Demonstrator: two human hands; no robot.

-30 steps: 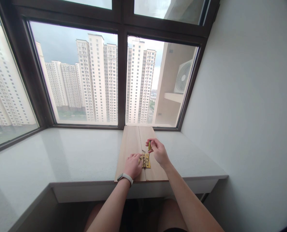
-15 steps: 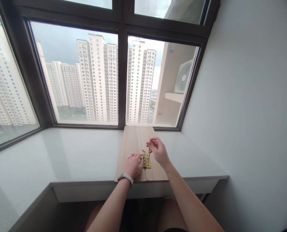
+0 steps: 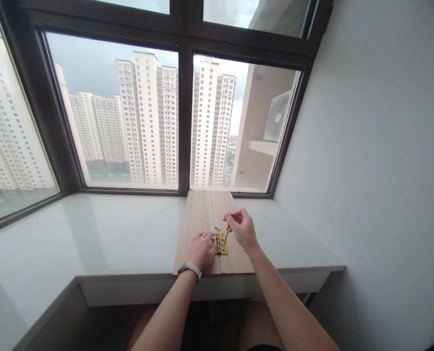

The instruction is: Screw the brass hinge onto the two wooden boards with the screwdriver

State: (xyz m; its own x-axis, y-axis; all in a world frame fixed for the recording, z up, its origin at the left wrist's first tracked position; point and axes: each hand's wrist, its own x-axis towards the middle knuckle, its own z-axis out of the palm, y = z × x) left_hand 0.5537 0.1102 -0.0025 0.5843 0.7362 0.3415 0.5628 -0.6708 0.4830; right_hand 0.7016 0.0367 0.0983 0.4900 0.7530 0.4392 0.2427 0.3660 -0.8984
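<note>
A brass-coloured hinge lies unfolded over the seam between two light wooden boards. My left hand lies flat on the left board, its fingertips covering most of the hinge's left leaf. In a pinch, my right hand holds a small screwdriver with a yellow and black handle. Its metal shaft slants down to the right leaf, where the tip meets a dark spot near the lower part. Just beyond the hinge are a few small screws, too tiny to count surely.
The boards rest on a white sill counter whose front edge is close to my forearms. Dark window frames rise behind it. A white wall bounds the right side. My left wrist wears a banded watch.
My right hand has shifted slightly and turned, so more of the screwdriver's handle and shaft shows. My left hand stays put on the hinge.
</note>
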